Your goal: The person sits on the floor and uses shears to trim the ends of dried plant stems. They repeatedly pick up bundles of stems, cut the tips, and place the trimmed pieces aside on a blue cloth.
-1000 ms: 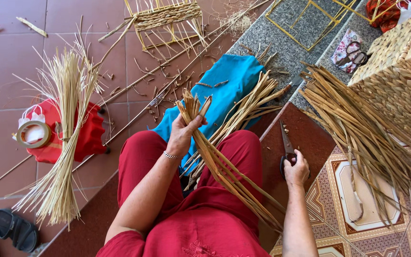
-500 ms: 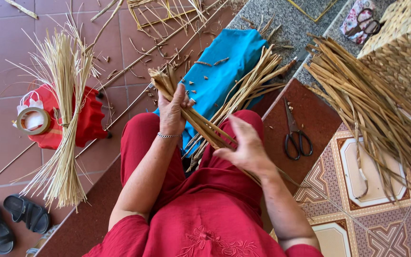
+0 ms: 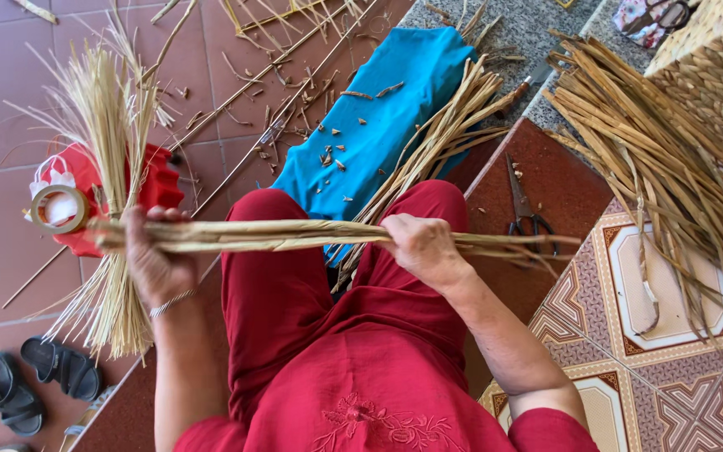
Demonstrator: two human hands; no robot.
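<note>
Across my lap I hold a bundle of dry flat reed strips [image 3: 286, 236], lying level from left to right. My left hand [image 3: 154, 258] grips its left end, a bracelet on that wrist. My right hand [image 3: 418, 246] is closed around the bundle right of its middle, and thin strip tips stick out past it. I sit in red clothes [image 3: 328, 335]. Black scissors [image 3: 525, 211] lie on the dark red tile just beyond my right hand.
A blue cloth [image 3: 378, 125] with reed scraps and more strips [image 3: 437, 142] lies ahead. A pale straw sheaf [image 3: 110, 167], red bag [image 3: 161, 184] and tape roll [image 3: 58, 209] are left. A large reed pile [image 3: 671, 167] and woven basket [image 3: 713, 67] are right. Black sandals [image 3: 35, 377] sit lower left.
The bundle has swung from a slanted, upright hold to level across my lap. My right hand left the scissors and took hold of the bundle; my left hand moved left and down.
</note>
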